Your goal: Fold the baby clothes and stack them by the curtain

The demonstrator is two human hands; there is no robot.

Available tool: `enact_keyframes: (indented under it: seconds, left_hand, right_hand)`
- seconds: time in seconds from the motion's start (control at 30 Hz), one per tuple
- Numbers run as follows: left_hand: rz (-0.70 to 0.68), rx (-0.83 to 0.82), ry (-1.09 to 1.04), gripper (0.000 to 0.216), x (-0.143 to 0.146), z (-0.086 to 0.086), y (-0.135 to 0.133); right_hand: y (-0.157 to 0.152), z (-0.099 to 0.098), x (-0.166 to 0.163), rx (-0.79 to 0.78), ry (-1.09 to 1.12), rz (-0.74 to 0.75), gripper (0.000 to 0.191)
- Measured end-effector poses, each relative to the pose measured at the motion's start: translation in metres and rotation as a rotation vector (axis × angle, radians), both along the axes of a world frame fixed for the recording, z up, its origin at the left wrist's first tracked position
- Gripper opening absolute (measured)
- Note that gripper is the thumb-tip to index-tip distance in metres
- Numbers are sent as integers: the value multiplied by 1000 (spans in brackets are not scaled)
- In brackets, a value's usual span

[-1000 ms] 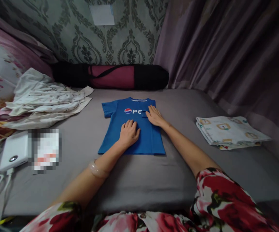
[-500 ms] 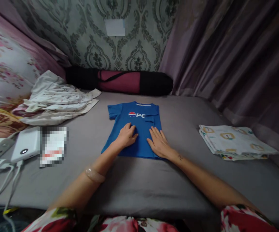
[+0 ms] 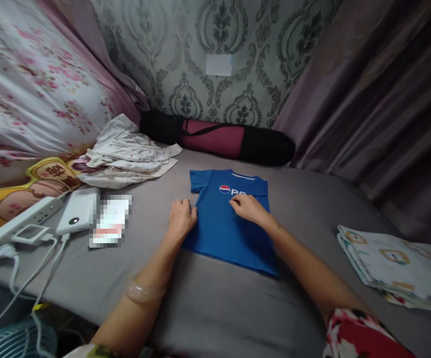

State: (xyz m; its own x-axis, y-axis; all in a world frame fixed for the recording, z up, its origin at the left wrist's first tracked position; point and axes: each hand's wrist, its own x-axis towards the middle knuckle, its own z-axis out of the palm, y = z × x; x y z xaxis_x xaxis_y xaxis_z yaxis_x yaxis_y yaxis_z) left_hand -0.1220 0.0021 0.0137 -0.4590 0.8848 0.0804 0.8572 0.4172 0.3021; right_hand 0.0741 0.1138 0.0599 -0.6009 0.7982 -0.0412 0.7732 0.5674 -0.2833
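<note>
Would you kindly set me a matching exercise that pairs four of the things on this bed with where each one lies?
Things:
1. blue T-shirt
2. white power bank
3. folded patterned cloth
4. rolled maroon mat

Places:
A. along the wallpapered wall at the far end
B. near the right edge of the bed
C. spread flat in the middle, under the right hand
D. on the left, beside the power strip

Pairs: 1-C; 2-D; 3-B; 4-A.
</note>
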Motion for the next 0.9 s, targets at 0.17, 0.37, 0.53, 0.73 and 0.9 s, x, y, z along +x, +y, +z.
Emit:
enact_keyframes:
  seconds: [0.17,0.37,0.53,0.73,0.9]
  left_hand:
    - [-11,-39,-50,24,-2,3,-3]
    - [-23,-77,-121,21,4,9,-5]
    - [4,-133,-151,20,4,15,-7]
    - [-27,-160,-173,20,2,15,-8]
    - [-61,-170,-237,18,0,11,-6]
  right_hand:
    - [36,-4,-80,-108,159,30,31]
    - [58,-14,-164,-130,135,-118,26]
    - [58,-25,-201,-133,96,-195,40]
    - [55,-39,-219,-192,222,-311,40]
    - [63,-45,-211,-289,452,-353,29]
